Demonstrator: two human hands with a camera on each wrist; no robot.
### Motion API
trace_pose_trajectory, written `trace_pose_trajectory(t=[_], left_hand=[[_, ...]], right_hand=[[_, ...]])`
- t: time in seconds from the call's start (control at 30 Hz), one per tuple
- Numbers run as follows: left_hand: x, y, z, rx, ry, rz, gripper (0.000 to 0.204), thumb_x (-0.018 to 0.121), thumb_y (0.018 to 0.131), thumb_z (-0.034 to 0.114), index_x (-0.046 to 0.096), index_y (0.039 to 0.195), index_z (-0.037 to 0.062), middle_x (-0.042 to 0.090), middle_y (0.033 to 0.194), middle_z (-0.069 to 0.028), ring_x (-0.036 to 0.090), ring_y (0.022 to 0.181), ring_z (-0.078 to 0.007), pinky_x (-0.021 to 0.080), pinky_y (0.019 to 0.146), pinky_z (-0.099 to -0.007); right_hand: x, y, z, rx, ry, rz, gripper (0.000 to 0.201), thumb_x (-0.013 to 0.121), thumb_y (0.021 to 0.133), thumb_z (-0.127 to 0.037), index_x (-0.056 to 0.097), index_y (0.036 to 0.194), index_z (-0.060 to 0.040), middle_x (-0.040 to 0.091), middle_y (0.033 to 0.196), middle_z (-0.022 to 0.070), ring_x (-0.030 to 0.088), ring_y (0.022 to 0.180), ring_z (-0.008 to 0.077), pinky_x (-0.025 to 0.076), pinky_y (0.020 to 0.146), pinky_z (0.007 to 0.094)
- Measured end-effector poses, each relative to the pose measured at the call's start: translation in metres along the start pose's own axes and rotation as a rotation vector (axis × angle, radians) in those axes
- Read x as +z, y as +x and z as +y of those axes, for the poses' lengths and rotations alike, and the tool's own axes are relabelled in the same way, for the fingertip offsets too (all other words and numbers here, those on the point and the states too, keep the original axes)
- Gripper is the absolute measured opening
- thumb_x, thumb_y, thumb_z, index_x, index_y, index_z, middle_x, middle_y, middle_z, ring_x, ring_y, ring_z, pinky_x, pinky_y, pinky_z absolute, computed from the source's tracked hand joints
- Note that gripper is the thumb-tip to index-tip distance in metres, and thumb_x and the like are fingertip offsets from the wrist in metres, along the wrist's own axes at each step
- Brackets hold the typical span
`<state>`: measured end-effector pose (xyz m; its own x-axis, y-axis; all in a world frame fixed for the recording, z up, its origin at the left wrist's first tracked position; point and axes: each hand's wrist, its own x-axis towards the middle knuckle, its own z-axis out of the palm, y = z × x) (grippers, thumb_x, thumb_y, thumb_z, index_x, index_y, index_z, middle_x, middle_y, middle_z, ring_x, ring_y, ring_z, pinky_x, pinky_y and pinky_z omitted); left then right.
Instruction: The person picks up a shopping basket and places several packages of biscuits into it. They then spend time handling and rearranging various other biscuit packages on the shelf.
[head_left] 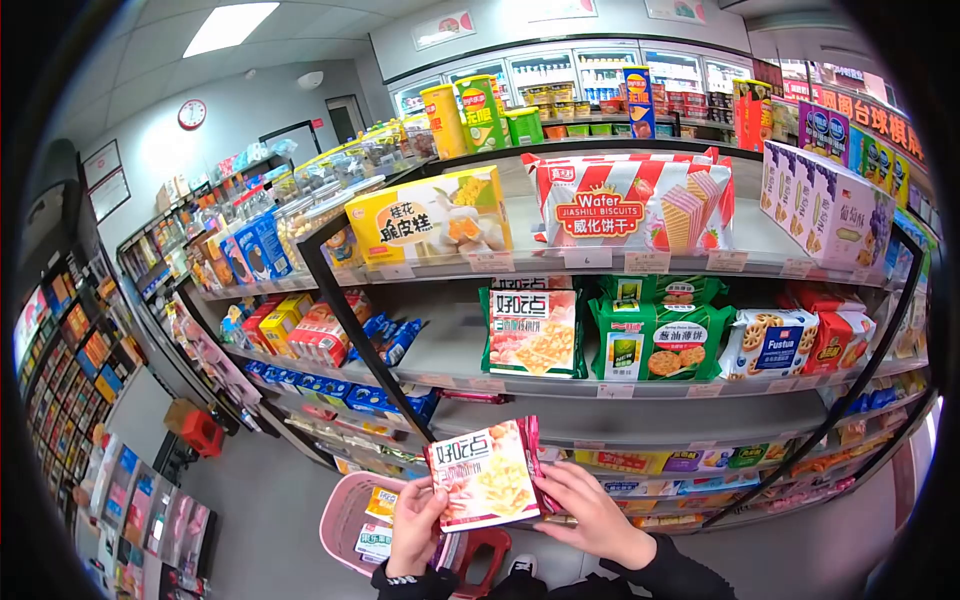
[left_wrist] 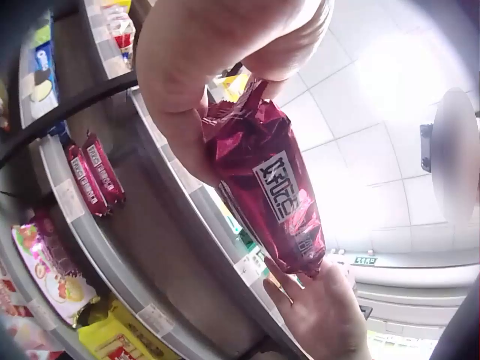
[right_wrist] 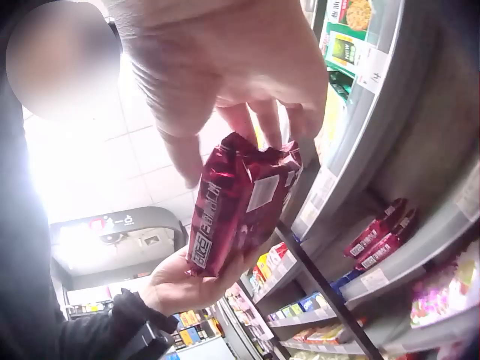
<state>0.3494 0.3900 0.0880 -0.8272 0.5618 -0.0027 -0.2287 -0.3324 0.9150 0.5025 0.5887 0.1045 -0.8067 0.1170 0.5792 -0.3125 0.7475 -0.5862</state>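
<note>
A biscuit pack [head_left: 484, 477] with a white and pink front and dark red wrapping is held between both hands, in front of the shelves. The left hand [head_left: 411, 530] pinches its left edge, thumb on the front. At the right edge, the right hand [head_left: 592, 515] has its fingers against the crimped end. In the left wrist view the dark red side of the pack [left_wrist: 274, 187] shows, with the left hand [left_wrist: 232, 60] gripping one end. The right wrist view shows the pack [right_wrist: 238, 206] below the right hand [right_wrist: 225, 67], its far end on the left palm.
A pink basket [head_left: 338, 522] with several packs stands on the floor beside a red stool [head_left: 484, 562]. Shelves [head_left: 600, 385] hold green biscuit packs [head_left: 662, 342], a wafer bag [head_left: 632, 205] and a yellow box [head_left: 430, 215]. Two similar red packs [left_wrist: 96, 174] lie on a lower shelf.
</note>
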Motion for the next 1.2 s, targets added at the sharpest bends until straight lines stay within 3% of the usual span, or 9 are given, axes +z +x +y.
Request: trace_pose_trajectory(t=[0.13,0.27,0.4,0.5,0.67,0.83,1.0,1.2], left_hand=[[0.006,0.013,0.019,0.031,0.019,-0.052,0.021,0.054,0.086,0.007,0.048,0.103,-0.0042,0.057,0.101,-0.0141,0.059,0.087,-0.0157,0.049,0.078,-0.0288],[0.01,0.02,0.047,0.057,0.0,-0.168,0.038,0.055,0.083,0.004,0.042,0.116,-0.0077,0.055,0.108,-0.0158,0.056,0.097,-0.0196,0.046,0.086,-0.0309],[0.007,0.029,0.069,0.112,-0.09,-0.413,0.072,0.067,0.072,0.007,0.027,0.129,-0.0104,0.039,0.128,-0.0162,0.041,0.117,-0.0221,0.032,0.1,-0.0346],[0.0,0.043,0.075,0.259,0.076,-0.426,0.072,0.067,0.072,0.005,0.027,0.129,-0.0104,0.04,0.128,-0.0161,0.041,0.118,-0.0216,0.031,0.1,-0.0332],[-0.001,0.074,0.084,0.289,0.022,-0.238,0.051,0.059,0.08,0.001,0.037,0.125,-0.0075,0.051,0.117,-0.0128,0.051,0.106,-0.0179,0.039,0.092,-0.0284],[-0.007,0.11,0.089,0.442,0.129,-0.177,0.044,0.056,0.082,0.0,0.041,0.123,-0.0063,0.052,0.115,-0.01,0.052,0.103,-0.015,0.039,0.091,-0.0274],[-0.008,0.133,0.099,0.555,0.342,-0.108,0.037,0.056,0.085,0.008,0.048,0.117,-0.0068,0.058,0.104,-0.0075,0.054,0.093,-0.0113,0.041,0.083,-0.0227],[-0.018,0.157,0.095,0.507,0.412,-0.051,0.037,0.055,0.085,0.008,0.045,0.118,-0.0069,0.057,0.102,-0.0076,0.053,0.091,-0.0105,0.043,0.078,-0.0215]], right_hand=[[-0.001,0.02,-0.004,-0.07,-0.105,0.05,0.052,0.066,0.073,-0.017,0.047,0.119,-0.0019,0.048,0.12,0.0146,0.045,0.111,0.0313,0.038,0.091,0.0382],[-0.007,0.044,-0.009,-0.134,-0.145,0.107,0.051,0.065,0.073,-0.013,0.046,0.118,0.0005,0.051,0.116,0.0158,0.048,0.107,0.0316,0.04,0.089,0.0377],[-0.008,0.067,-0.01,-0.165,-0.121,0.161,0.049,0.065,0.072,-0.012,0.047,0.116,0.0023,0.054,0.112,0.0171,0.05,0.104,0.0327,0.041,0.086,0.0379],[-0.006,0.087,-0.004,-0.152,-0.053,0.186,0.045,0.065,0.073,-0.014,0.049,0.112,0.0021,0.056,0.106,0.0174,0.052,0.101,0.0327,0.042,0.084,0.0378],[0.001,0.128,0.003,-0.065,0.009,0.194,0.039,0.066,0.073,-0.018,0.053,0.103,0.0016,0.059,0.093,0.0168,0.056,0.086,0.0314,0.045,0.074,0.0356],[0.014,0.171,0.02,0.037,0.11,0.168,0.036,0.066,0.073,-0.018,0.055,0.101,0.0015,0.06,0.088,0.0161,0.059,0.081,0.0319,0.046,0.071,0.0357],[0.019,0.199,0.026,-0.006,-0.05,0.189,0.032,0.064,0.073,-0.018,0.058,0.099,0.0013,0.059,0.085,0.0158,0.057,0.081,0.0326,0.045,0.07,0.0378],[0.024,0.213,0.031,-0.026,-0.218,0.184,0.033,0.064,0.075,-0.016,0.058,0.104,-0.0017,0.059,0.086,0.0137,0.057,0.078,0.0307,0.045,0.07,0.0341]])
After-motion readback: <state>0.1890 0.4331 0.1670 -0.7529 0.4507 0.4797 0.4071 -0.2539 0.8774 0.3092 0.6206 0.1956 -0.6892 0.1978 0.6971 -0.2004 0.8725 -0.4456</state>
